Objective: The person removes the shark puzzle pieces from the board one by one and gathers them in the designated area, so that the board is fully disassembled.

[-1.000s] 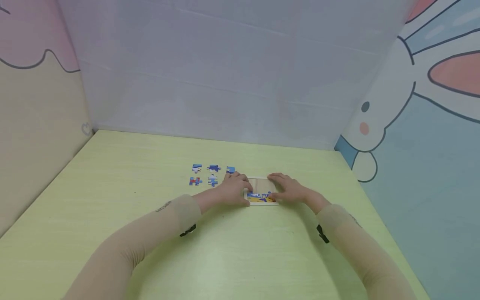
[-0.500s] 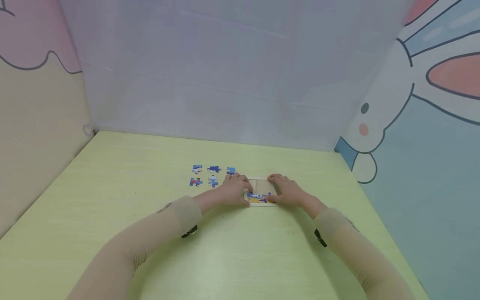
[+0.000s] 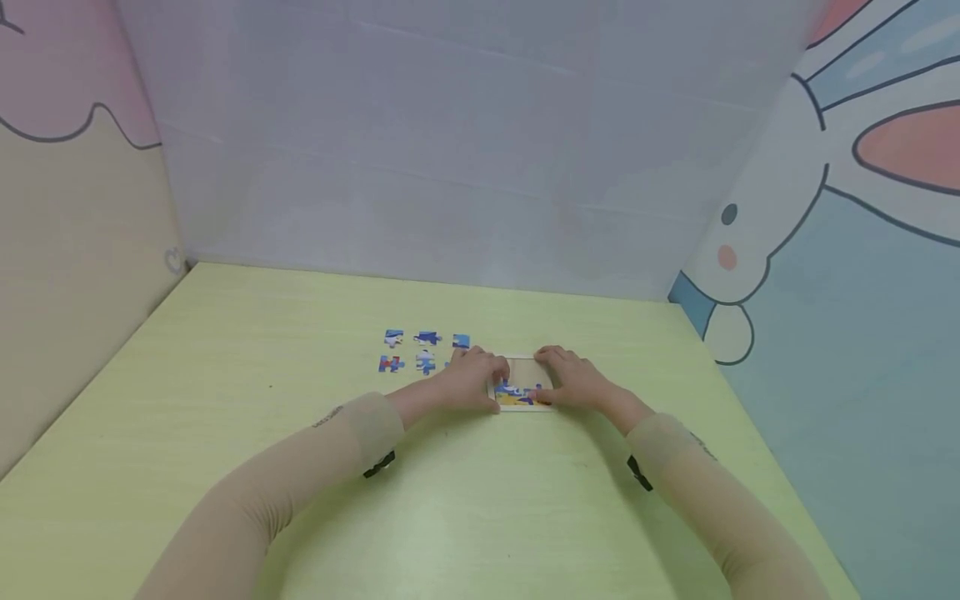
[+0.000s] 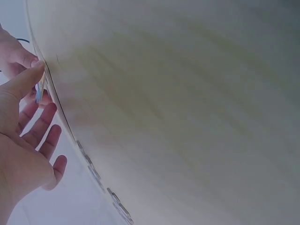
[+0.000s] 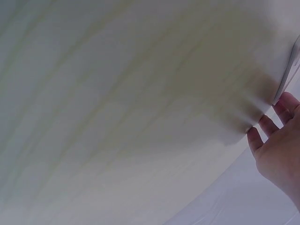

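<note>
Looking down in the head view, we are seeing a shallow, pale-rimmed rectangular wooden tray (image 3: 523,371) lying between the hands, its bare grain showing beyond a strip of joined blue-and-yellow jigsaw pieces (image 3: 517,400). The left hand (image 3: 468,379) is resting with bent fingers over the tray's left side; we cannot tell whether it is pinching anything. The right hand (image 3: 581,379) is lying loosely spread, thumb touching the strip, fingertips at the far corner. Flat, knobbed blue, white and red loose pieces (image 3: 427,337) are lying left of the left hand. Only the left wrist view is showing us a thin bluish sliver (image 4: 39,93) sloping between the hands; the right wrist view is revealing the right hand's bent fingertips.
</note>
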Action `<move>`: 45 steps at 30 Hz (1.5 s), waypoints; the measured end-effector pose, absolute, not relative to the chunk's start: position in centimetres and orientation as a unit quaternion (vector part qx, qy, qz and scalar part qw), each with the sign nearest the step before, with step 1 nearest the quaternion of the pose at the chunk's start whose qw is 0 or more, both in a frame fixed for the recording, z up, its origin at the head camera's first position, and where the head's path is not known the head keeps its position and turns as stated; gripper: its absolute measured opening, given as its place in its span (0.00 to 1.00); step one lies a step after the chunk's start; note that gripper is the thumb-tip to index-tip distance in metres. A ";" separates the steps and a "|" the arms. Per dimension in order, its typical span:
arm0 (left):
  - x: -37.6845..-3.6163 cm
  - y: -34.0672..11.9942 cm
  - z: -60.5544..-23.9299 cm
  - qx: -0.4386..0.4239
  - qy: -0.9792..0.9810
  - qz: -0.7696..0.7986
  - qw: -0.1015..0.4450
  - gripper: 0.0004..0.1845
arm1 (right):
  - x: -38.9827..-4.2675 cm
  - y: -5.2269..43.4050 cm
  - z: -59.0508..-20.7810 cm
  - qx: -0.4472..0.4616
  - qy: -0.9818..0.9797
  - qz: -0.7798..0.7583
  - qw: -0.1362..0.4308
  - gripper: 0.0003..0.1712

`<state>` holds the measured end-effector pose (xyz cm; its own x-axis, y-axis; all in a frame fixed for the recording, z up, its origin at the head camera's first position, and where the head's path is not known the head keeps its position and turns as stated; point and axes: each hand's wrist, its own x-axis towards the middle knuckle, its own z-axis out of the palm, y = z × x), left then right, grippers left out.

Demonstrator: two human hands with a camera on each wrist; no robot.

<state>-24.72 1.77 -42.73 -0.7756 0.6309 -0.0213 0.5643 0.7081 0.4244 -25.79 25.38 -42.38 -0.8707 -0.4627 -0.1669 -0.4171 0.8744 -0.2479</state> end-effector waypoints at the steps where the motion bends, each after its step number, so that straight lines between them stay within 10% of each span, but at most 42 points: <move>1: -24.8 1.8 -42.8 0.325 0.919 0.206 0.083 0.23 | -25.8 25.4 -42.4 -0.229 0.962 -0.101 0.112 0.44; 45: -24.9 -4.7 -39.4 0.345 0.883 0.316 0.047 0.06 | -26.8 24.8 -42.3 -0.235 0.958 -0.089 0.135 0.44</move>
<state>-24.87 -4.72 -39.39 -0.7578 0.6382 0.1360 0.5793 0.5620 0.5904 -26.80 24.77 -42.34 -0.8530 -0.4744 -0.2174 -0.4265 0.8739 -0.2334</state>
